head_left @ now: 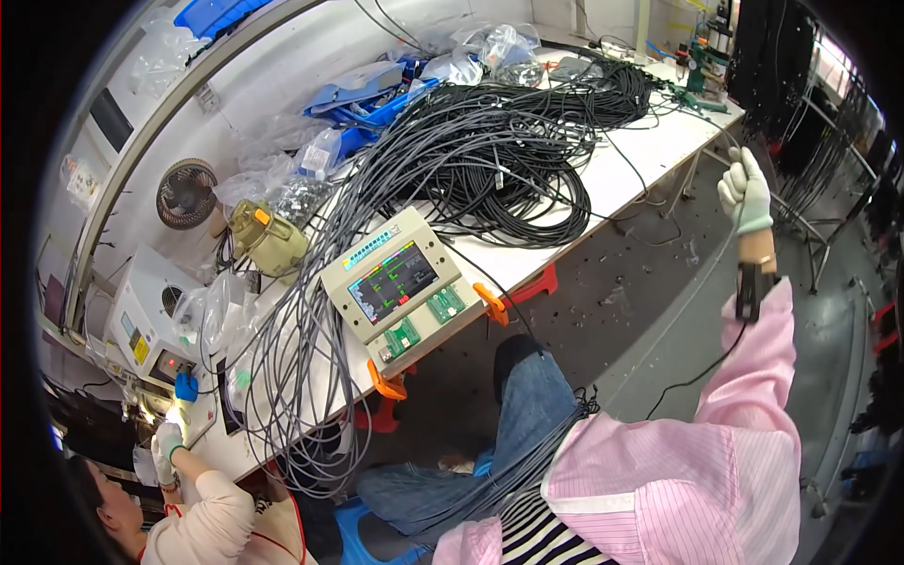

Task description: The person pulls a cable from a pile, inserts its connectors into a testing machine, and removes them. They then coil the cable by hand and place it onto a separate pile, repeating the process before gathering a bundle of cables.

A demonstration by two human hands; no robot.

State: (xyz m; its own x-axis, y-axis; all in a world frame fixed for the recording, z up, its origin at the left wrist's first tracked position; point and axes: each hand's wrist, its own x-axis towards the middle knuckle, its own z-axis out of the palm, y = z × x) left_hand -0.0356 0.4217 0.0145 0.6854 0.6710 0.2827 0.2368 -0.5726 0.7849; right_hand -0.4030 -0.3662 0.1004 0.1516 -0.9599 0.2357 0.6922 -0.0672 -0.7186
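My right hand [745, 191], in a white glove, is stretched far out to the right, off the table's side. Its fingers are closed, and a thin grey cable [735, 226] appears to run through them; the grip itself is partly hidden. A bundle of dark grey cables [508, 480] lies across my lap, with its ends by my thigh. My left hand is out of sight; only a bit of its pink sleeve [471, 543] shows at the lower edge. In front of me, a beige tester box [414, 226] with a lit screen and green circuit boards stands at the table edge.
Long black cables [490, 141] are heaped over the white table [603, 179]. Orange clamps [386, 381] grip its edge. At lower left, a co-worker [202, 499] with gloved hands works near a white machine [151, 315]. A fan [185, 193] and blue bins [377, 104] stand behind.
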